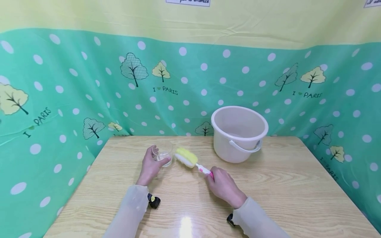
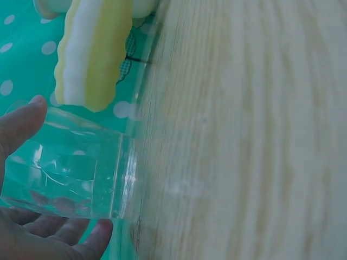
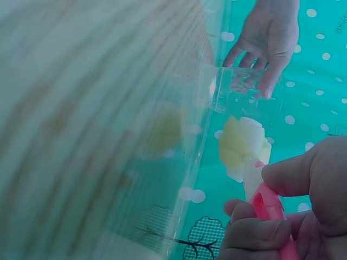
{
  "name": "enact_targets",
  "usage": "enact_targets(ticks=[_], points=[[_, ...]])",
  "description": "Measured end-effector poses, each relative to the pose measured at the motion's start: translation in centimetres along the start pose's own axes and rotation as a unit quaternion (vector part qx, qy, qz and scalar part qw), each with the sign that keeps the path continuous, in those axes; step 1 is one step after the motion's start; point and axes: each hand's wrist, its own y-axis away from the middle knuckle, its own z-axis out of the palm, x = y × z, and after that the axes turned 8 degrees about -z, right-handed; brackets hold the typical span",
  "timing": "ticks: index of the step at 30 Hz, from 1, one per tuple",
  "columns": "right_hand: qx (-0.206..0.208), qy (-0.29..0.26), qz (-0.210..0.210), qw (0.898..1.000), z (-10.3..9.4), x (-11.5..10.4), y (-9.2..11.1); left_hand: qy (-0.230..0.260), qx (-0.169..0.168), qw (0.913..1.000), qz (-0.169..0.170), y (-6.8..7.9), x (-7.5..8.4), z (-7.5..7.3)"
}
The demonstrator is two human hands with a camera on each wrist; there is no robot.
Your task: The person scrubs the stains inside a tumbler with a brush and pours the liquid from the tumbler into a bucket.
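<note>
A clear glass [image 1: 163, 152] stands at the left of the table, and my left hand [image 1: 151, 166] grips it round its side. In the left wrist view the thumb lies on one side of the glass [image 2: 70, 162] and the fingers on the other. My right hand [image 1: 224, 185] holds a bottle brush by its pink and white handle [image 1: 204, 170]. The brush's yellow and white sponge head [image 1: 187, 157] points left, just to the right of the glass and apart from it. In the right wrist view, thumb and fingers pinch the pink handle [image 3: 269, 208].
A white bucket [image 1: 229, 147] with its handle hanging down at the front stands at the back right of the wooden table [image 1: 297, 185]. A green dotted curtain [image 1: 184, 86] with printed trees hangs behind the table and along both sides.
</note>
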Motion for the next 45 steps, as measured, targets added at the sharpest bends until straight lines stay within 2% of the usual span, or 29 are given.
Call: enact_targets(ticks=[26,40,45], points=[[0.047,-0.002,0.002,0.999,-0.6,0.0,-0.1,-0.003,-0.003,1.0,-0.006,-0.1,-0.1,0.1],[0.07,0.003,-0.014,0.997,-1.1,-0.4,0.0,-0.002,-0.003,1.0,-0.003,-0.1,0.1,0.1],[0.076,0.007,-0.037,0.996,-1.8,-0.7,-0.1,0.004,-0.001,1.0,-0.004,-0.2,0.0,0.1]])
